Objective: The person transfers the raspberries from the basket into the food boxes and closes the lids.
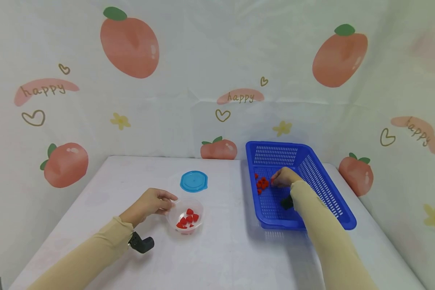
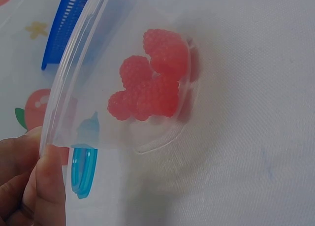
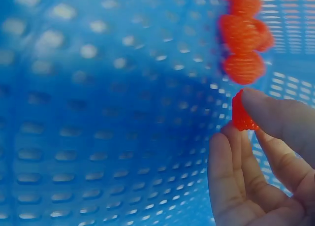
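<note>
With thumb and fingers my left hand [image 1: 153,204] pinches the rim of a clear plastic bowl [image 1: 201,205] on the table. Several red raspberries [image 1: 189,218] lie at the bowl's bottom, seen through its wall in the left wrist view. Inside a blue basket [image 1: 251,159], my right hand [image 1: 285,177] pinches one raspberry [image 3: 243,113] between thumb and fingertips. Beside that hand, more raspberries [image 1: 262,183] sit clustered on the basket floor near its left wall.
A round blue lid [image 1: 193,181] lies on the white table [image 1: 221,257] behind the bowl. The basket's raised walls surround the right hand. A printed cloth [image 1: 181,60] hangs at the back.
</note>
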The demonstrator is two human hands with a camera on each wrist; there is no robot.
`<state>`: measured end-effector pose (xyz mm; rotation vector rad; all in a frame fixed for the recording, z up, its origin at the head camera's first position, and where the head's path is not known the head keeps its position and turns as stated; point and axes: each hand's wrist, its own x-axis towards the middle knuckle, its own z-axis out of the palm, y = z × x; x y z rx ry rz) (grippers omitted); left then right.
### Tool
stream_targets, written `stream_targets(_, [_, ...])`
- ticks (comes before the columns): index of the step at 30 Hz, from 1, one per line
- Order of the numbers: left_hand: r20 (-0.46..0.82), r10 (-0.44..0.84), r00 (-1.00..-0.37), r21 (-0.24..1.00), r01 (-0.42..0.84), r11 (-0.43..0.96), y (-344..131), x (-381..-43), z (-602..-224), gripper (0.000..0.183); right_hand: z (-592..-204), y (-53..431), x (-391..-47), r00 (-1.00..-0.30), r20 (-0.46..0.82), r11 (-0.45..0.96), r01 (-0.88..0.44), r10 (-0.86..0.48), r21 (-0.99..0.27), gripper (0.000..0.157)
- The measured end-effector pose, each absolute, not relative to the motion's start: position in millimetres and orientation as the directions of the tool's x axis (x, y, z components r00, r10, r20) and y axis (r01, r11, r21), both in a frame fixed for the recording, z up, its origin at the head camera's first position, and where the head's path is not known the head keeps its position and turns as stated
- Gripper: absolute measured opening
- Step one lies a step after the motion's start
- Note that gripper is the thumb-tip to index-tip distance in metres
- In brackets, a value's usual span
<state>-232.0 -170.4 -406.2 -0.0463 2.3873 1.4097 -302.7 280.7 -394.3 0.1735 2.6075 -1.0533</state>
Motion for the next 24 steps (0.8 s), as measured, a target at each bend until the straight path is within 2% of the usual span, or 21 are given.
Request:
stream_targets(10, [-0.326,0.188,-0.927,0.841,-0.193,0.505,-172.2,-231.6,-404.1,0.029,-375.6,282.7,-296.1,-0.96,-0.277,0.583,0.207,-0.033,-0.786,0.029])
stream_targets(24, [-0.333,0.145,-0.932,0.834,-0.219,0.506,-170.1,-231.1,-405.8,0.028,-340.5,262.2,-273.9,-0.988,-0.137,0.377,0.101,-0.071,-0.921,0.049])
